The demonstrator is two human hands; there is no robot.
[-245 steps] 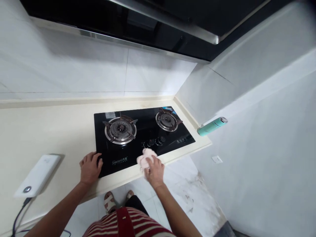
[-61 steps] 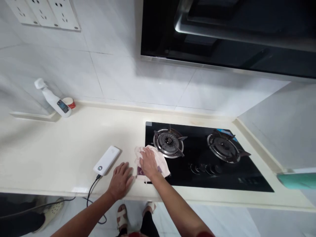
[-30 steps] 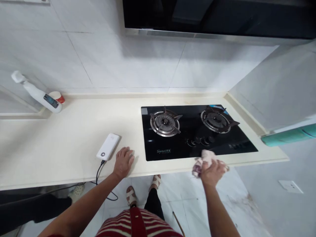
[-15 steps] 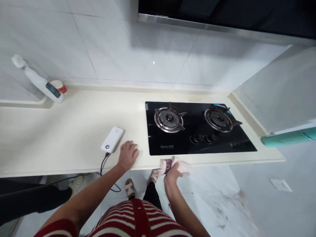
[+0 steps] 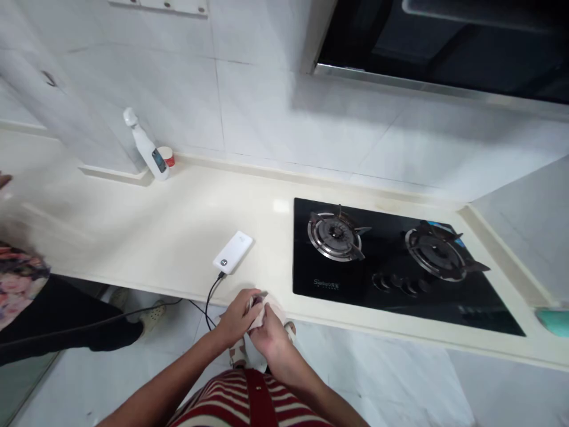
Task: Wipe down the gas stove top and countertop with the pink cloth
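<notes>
Close together at the counter's front edge, both my hands grip a pale pinkish cloth (image 5: 274, 305) with a dark purple patch. My left hand (image 5: 240, 314) has its fingers curled over the cloth's left side. From the right, my right hand (image 5: 270, 337) holds it with the thumb on top; its other fingers are partly hidden. Just beyond my left hand, a white power bank (image 5: 233, 252) lies on the cream counter (image 5: 178, 237), with a black cable (image 5: 213, 290) plugged into its near end. The black gas stove (image 5: 355, 296) is set into the counter to the right.
A white spray bottle (image 5: 146, 148) and a red-and-white paper cup (image 5: 166, 155) stand by the back wall. Above the stove hangs a dark range hood (image 5: 444, 53). Another person (image 5: 22, 284) stands at the left. A green roll-like object (image 5: 553, 321) shows at the right edge.
My right hand has brought the cloth leftward to my left hand, which has lifted off the counter and taken hold of it. The view has turned left, showing the other person.
</notes>
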